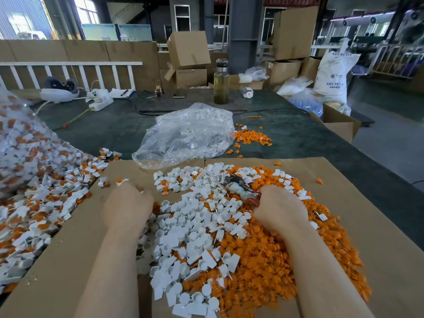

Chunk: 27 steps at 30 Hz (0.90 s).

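The right hand (281, 210) is clenched round the red handles of a pair of pliers (239, 188), whose metal head points away from the person and lies on the heap. The left hand (128, 201) hangs knuckles-up just left of the heap with its fingers curled down toward the cardboard (378, 226); blur hides whether it pinches anything.

Between and under both hands lies a mixed pile, with white pieces (195, 226) mostly on the left and in the middle and orange pieces (263, 260) mostly on the right. The cardboard carries the pile and covers the near part of the surface (298, 134).

Off the cardboard's left edge spreads a second pile of joined white-and-orange parts (46, 203), and above it is a clear sack (18, 145) filled with the same.

Past the cardboard's far edge lies a crumpled clear bag (188, 134) with white pieces inside, and a small orange heap (251, 136) just to its right. A glass bottle (221, 83) stands near the surface's far edge.
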Motion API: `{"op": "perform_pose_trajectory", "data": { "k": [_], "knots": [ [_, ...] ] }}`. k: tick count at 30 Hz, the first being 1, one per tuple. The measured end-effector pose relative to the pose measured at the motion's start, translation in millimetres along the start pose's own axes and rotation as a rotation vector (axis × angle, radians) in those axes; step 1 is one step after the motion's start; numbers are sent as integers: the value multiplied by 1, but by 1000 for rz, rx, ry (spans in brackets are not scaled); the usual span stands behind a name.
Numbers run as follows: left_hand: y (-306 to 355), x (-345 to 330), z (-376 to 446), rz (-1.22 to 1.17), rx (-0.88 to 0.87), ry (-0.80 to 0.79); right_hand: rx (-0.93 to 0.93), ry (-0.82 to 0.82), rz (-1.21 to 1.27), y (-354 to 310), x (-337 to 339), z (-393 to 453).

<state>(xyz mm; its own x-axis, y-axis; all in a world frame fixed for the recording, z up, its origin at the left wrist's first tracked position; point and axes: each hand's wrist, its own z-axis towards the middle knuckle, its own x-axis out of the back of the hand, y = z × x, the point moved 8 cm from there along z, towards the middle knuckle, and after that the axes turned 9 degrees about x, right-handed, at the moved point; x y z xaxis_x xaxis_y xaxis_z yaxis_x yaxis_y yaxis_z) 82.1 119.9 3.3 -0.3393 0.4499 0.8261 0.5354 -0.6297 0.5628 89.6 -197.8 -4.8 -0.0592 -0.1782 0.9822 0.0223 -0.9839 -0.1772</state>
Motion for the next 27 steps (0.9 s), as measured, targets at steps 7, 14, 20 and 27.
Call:
{"op": "perform_pose_trajectory", "data": {
  "k": [7,14,20,27],
  "knots": [
    [43,-25,-34,-920,109,-386,-11,41,79,1,0,1],
    [70,-55,-66,-987,56,-590,48,223,606,-3,12,5],
    [74,-64,-74,-1156,160,-664,88,361,982,-11,23,-1],
    [82,-66,-86,-1282,175,-789,196,405,1116,-26,30,-4]
  ]
}}
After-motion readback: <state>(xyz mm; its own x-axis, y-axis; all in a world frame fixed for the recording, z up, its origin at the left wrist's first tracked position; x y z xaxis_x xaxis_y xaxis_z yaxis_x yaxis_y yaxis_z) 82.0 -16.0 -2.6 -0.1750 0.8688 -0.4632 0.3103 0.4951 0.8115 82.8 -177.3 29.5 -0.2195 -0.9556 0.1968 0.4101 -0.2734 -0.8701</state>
